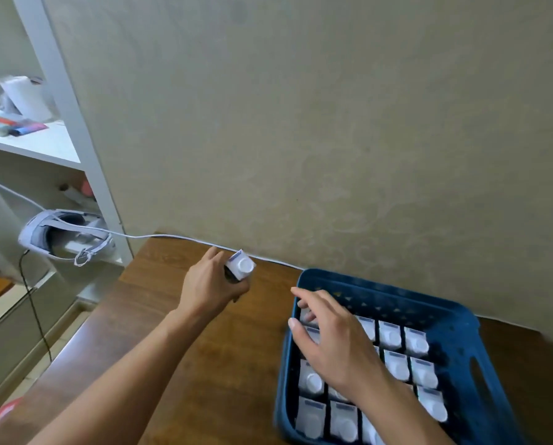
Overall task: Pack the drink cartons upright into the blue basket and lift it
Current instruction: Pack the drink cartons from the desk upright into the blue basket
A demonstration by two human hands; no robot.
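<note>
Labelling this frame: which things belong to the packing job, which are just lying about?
Job: blue basket; packed cartons; carton gripped by left hand; right hand over basket.
Lying about: headset; white cable; shelf clutter.

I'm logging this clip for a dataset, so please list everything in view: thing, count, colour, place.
Basket: one, blue, right on the table, empty strip along its far side.
Cartons in basket: about a dozen visible, white caps up, upright in rows; some hidden by the right hand.
Held carton: one, white, above the table left of the basket.
Table: one, brown wood.
Cable: one, white, along the wall.
Headset: one, white, on the shelf at left.
Shelf unit: one, white, blurred items on it.
Left hand: grip around the held carton.
Right hand: fingers spread over the basket's near-left cartons.
</note>
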